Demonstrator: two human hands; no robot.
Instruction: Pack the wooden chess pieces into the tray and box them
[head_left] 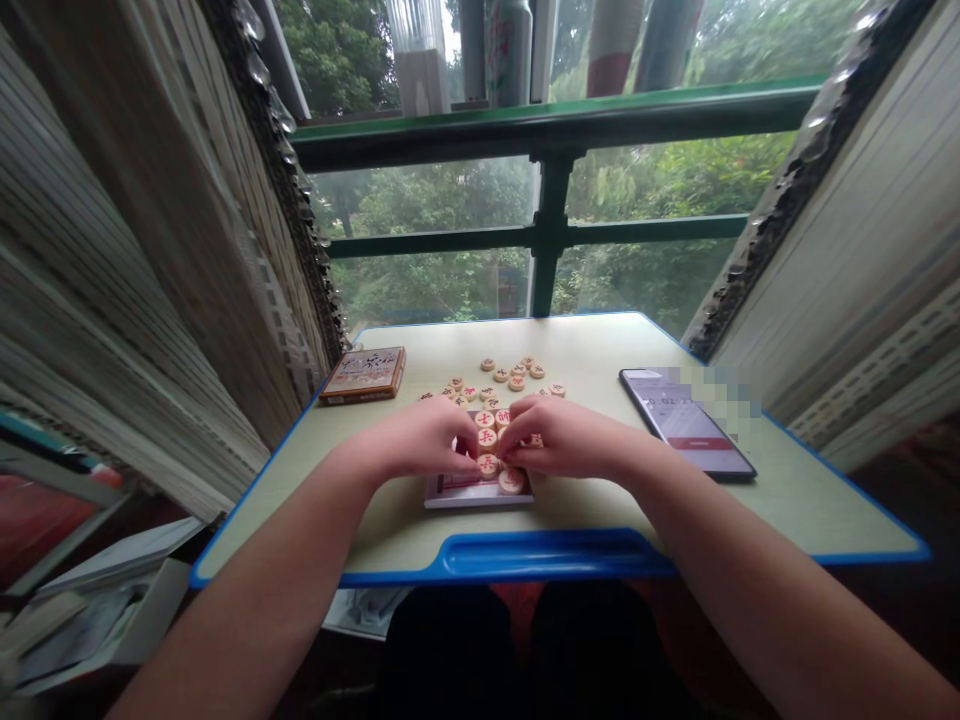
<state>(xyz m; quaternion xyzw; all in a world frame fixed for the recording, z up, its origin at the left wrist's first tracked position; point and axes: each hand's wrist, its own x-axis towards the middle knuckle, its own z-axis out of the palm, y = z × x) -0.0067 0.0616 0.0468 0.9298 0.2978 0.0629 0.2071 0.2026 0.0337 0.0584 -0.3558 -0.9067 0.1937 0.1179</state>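
Observation:
Round wooden xiangqi pieces with red characters lie in a shallow white tray point(448, 492) near the front of the small table. My left hand point(431, 438) is at the tray's left side, thumb and forefinger curled against the edge of a front xiangqi piece point(488, 466). From the right, my right hand point(551, 436) reaches over the tray with its fingers pinched at a piece they mostly cover. Another xiangqi piece point(512, 481) rests at the tray's front right corner. Beyond my hands, several loose pieces point(517, 383) are scattered on the tabletop, some with dark characters.
A flat printed box point(364, 374) lies at the back left of the blue-edged table point(585, 505). On the right is a phone point(686, 425) with its screen lit. Curtains point(187, 200) hang at both sides, and a green-railed window point(555, 145) stands behind.

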